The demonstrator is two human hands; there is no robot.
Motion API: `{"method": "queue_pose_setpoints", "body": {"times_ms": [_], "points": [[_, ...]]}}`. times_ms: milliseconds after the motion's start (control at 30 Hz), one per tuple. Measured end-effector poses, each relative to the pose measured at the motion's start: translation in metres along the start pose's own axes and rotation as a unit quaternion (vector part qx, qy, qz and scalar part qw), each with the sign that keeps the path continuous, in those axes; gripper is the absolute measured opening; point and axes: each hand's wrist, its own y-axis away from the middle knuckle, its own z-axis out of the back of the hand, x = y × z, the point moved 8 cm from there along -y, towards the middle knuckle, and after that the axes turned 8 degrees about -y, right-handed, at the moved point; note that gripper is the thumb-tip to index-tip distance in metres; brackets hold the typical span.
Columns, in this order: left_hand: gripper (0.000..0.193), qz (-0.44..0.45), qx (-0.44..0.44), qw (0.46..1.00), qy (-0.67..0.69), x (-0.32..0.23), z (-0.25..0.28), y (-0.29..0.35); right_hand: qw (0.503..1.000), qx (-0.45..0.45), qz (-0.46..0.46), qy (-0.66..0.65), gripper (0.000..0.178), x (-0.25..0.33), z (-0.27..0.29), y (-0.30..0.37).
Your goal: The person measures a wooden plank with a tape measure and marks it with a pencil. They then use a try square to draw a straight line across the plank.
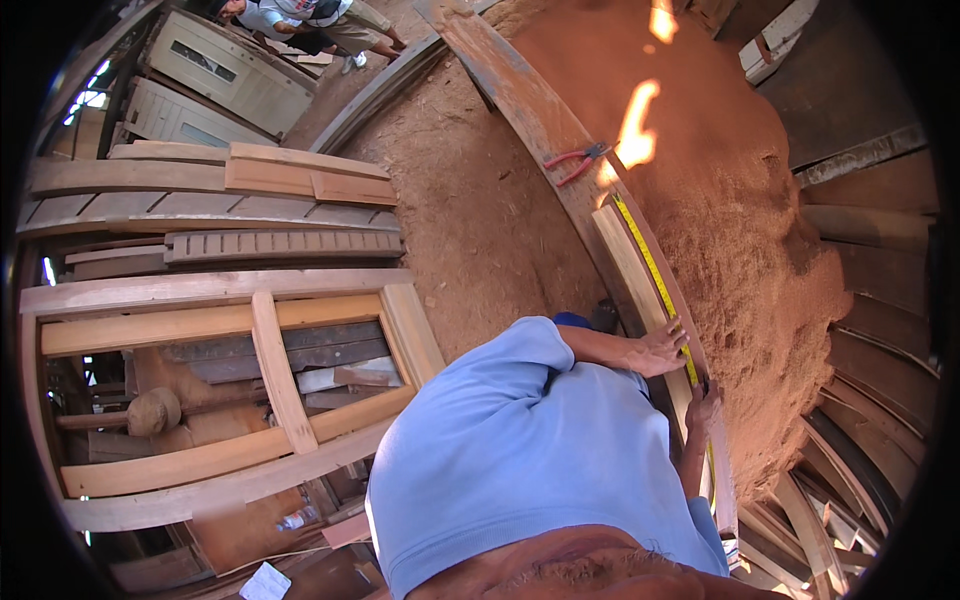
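A yellow tape measure (652,270) runs extended along a pale, narrow wood strip (625,252), which lies lengthwise on a long plank. My left hand (660,348) is across the tape, fingers bent over it and pressing it to the wood. Closer to me, my right hand (703,408) sits at the strip's right edge beside the tape. Its fingers are closed around a small dark thing too small to name. More yellow tape shows past that hand. Farther up the plank (520,75) lie pliers (575,163) with red handles, apart from both hands.
Reddish sawdust (740,250) is heaped right of the plank. A wooden frame (275,375) with crossbars lies at left, below stacked boards (210,180). Light-coloured doors (225,75) lean at the far left, near people (320,20). More boards (880,290) line the right.
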Motion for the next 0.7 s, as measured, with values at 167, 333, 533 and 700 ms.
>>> {"method": "queue_pose_setpoints", "body": {"times_ms": [167, 333, 533, 700], "points": [[0.058, 0.025, -0.070, 0.962, 0.264, 0.055, 0.025, 0.008, 0.999, 0.002, -0.023, 0.041, 0.028, -0.004, -0.006, -0.005], [0.040, 0.326, -0.214, 0.859, 0.333, 0.210, 0.059, 0.067, 0.998, 0.026, -0.029, 0.057, 0.030, 0.002, -0.013, -0.009], [0.051, 0.539, -0.253, 0.783, 0.181, 0.354, 0.040, 0.163, 0.994, 0.037, 0.006, 0.104, 0.032, -0.008, -0.014, -0.023], [0.070, 0.569, -0.194, 0.705, 0.376, 0.396, -0.022, 0.173, 0.993, 0.047, -0.071, 0.085, 0.028, 0.009, 0.004, -0.011]]}}
